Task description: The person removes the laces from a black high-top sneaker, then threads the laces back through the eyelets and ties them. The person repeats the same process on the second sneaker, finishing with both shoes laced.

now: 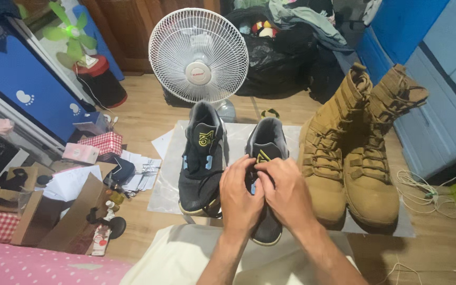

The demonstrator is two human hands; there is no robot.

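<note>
Black sneaker (266,158), the right one of a dark pair, lies on a pale sheet (170,174) spread over the wooden floor, toe toward the person. Both hands are on its lace area: the left hand (240,195) curls over the laces from the left with fingers bent, and the right hand (283,190) presses in beside it, fingertips pinched at the laces just under the yellow mark on the tongue. The two hands touch each other. Its mate, the other black sneaker (202,158), sits just beside to the left, with a yellow emblem on the tongue and pale blue patches at the sides. To the right stand two tall tan boots (354,158), laced, close together. Behind the shoes a white table fan (198,55) faces the person. At the left lie a red-and-white checked box (101,143), a small pink packet (80,152), loose white papers (141,171) and an open cardboard box (54,211).
</note>
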